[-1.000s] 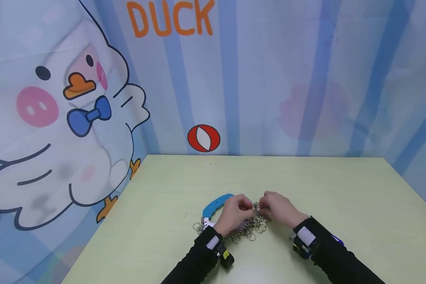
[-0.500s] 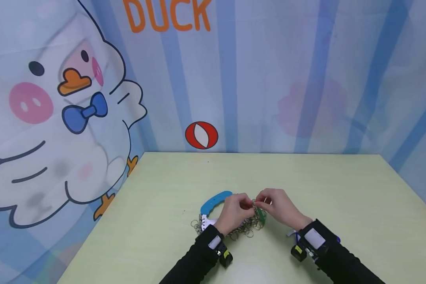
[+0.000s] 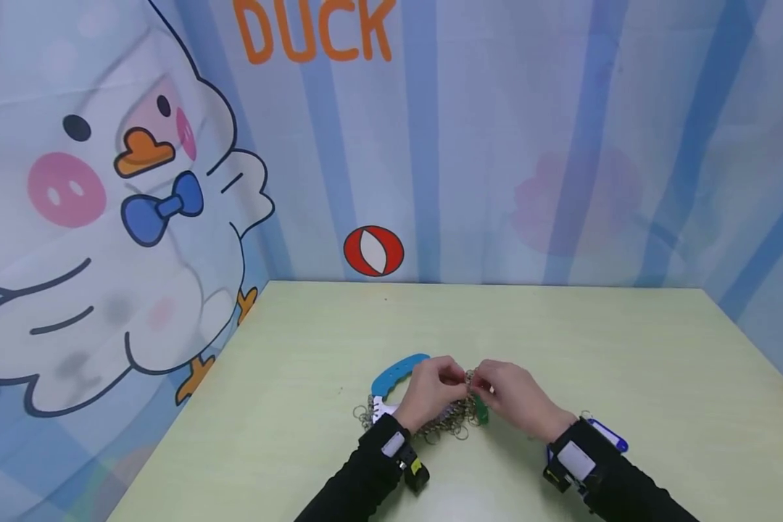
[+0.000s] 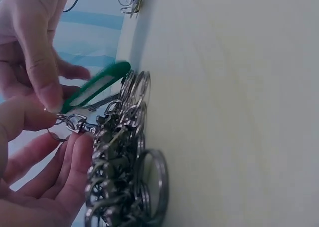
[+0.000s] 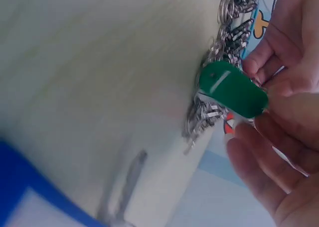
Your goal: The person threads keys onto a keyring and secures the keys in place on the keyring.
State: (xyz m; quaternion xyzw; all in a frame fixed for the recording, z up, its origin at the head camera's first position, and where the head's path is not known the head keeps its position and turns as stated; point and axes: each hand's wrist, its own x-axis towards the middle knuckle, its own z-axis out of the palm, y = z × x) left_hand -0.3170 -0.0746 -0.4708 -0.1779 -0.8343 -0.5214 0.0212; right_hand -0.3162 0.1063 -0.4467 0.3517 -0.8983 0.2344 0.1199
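Note:
In the head view, my left hand [image 3: 431,391] is at the right side of a ring-shaped holder with a blue arc [image 3: 396,374] and a pale part. Metal rings and clasps [image 3: 453,422] hang from it in a dense bunch. Seen from the left wrist, that hand's thumb and fingers pinch a small metal swivel clasp [image 4: 77,122] with a ring. My right hand [image 3: 517,397] meets it there, fingers pinching the end of a green key tag [image 5: 234,90] beside the clasp. The fingers partly hide where tag and ring meet.
A blue key tag [image 3: 608,435] lies on the table by the right wrist; a blurred key [image 5: 130,182] shows near it in the right wrist view. The pale table [image 3: 339,326] ends at a printed cloth backdrop [image 3: 483,145].
The right hand has shifted and turned slightly at the clasp. The green tag, hidden a second ago, now shows below its fingers. The blue tag is more exposed. The left hand holds its place.

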